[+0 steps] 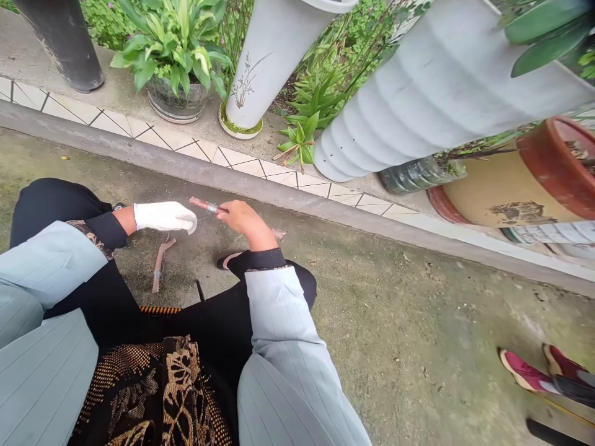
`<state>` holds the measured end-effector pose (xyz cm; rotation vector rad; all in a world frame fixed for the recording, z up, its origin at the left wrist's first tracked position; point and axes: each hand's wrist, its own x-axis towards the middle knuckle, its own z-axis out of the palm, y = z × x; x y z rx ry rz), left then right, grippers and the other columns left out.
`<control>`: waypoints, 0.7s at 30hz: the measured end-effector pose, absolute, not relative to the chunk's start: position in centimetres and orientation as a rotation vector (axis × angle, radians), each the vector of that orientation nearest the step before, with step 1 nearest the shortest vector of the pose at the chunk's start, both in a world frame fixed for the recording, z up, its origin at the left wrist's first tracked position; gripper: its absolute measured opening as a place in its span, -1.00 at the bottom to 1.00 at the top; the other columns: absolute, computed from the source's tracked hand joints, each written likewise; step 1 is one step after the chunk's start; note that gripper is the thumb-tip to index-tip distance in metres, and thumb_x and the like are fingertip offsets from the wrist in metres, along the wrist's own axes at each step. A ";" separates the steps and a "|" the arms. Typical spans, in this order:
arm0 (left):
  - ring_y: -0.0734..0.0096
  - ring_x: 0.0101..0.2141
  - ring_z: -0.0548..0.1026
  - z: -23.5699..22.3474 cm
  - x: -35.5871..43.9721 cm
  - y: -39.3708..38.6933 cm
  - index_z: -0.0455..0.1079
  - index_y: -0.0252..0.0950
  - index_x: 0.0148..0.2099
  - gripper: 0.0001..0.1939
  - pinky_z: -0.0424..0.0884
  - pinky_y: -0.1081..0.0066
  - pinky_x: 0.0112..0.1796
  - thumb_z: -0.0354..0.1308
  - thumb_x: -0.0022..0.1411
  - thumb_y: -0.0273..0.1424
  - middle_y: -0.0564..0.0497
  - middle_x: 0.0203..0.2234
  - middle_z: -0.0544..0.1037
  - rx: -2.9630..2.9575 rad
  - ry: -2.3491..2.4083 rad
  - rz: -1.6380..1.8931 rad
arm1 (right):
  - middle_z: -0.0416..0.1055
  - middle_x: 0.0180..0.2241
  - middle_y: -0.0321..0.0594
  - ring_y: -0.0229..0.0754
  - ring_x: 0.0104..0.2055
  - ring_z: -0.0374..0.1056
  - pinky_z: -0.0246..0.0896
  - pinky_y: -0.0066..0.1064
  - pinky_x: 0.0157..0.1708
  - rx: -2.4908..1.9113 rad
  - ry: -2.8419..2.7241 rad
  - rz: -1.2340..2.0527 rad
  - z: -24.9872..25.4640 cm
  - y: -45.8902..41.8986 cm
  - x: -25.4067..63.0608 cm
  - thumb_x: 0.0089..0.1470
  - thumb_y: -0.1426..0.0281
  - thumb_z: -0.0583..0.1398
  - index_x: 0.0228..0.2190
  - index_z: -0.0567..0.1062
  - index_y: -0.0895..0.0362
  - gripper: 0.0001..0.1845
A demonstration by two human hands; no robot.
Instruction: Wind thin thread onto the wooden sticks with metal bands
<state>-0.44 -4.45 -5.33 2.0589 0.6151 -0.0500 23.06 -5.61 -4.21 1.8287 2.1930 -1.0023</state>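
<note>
My right hand (242, 218), bare, is closed around a reddish-brown wooden stick (199, 202). Thin, pale wire (212, 208) is wound round the stick just beyond my fingers, and its other end pokes out past my wrist. My left hand (162, 217) wears a white glove and faces the near tip of the stick, a small gap apart. Its fingers are curled together; whatever they pinch is hidden or too fine to name. Below it a bent, forked piece of branch (158, 266) lies on the concrete, also with wire about its middle.
A low tiled ledge (242, 164) runs along the far side, bearing a leafy potted plant (179, 99), tall grey planters (264, 62) and a tan-and-red pot (493, 186). Another person's red shoes (523, 370) stand at the right. A black-and-orange striped edge (160, 311) shows between my legs.
</note>
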 end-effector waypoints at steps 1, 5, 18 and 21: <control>0.50 -0.43 0.35 -5.2 -0.6 -4.2 0.48 -0.32 -0.27 -0.65 0.24 0.56 -0.33 -0.05 0.28 -0.22 0.06 -0.41 0.51 2.090 0.648 -0.046 | 0.43 -0.45 -0.20 -0.29 -0.46 0.18 -0.03 -0.42 -0.45 1.732 2.182 -0.962 -4.1 -5.7 22.8 0.08 0.38 0.17 -0.35 0.56 0.15 -0.83; 0.50 -0.46 0.34 -5.4 -0.9 -3.5 0.46 -0.31 -0.33 -0.70 0.23 0.55 -0.36 -0.02 0.23 -0.25 0.07 -0.46 0.50 2.159 0.727 0.002 | 0.39 -0.52 -0.27 -0.33 -0.52 0.17 0.00 -0.44 -0.48 1.309 2.078 -1.272 -4.1 -5.9 22.3 0.02 0.45 0.17 -0.42 0.55 0.16 -0.87; 0.61 -0.68 0.11 -6.9 -0.2 -4.6 0.39 -0.36 -0.27 -0.64 0.07 0.54 -0.66 0.06 0.28 -0.12 0.14 -0.67 0.21 1.480 0.721 0.179 | 0.27 -0.54 -0.38 -0.41 -0.56 0.10 0.05 -0.53 -0.54 2.052 2.118 -2.554 -4.1 -5.0 25.0 -0.04 0.21 0.29 -0.34 0.44 0.20 -0.68; 0.60 -0.64 0.16 -6.7 0.0 -4.9 0.41 -0.36 -0.28 -0.62 0.10 0.55 -0.62 0.05 0.28 -0.11 0.07 -0.59 0.33 1.571 0.671 0.101 | 0.30 -0.54 -0.34 -0.39 -0.57 0.13 0.07 -0.51 -0.52 2.267 2.065 -2.107 -4.8 -4.7 24.9 0.04 0.31 0.22 -0.38 0.45 0.19 -0.83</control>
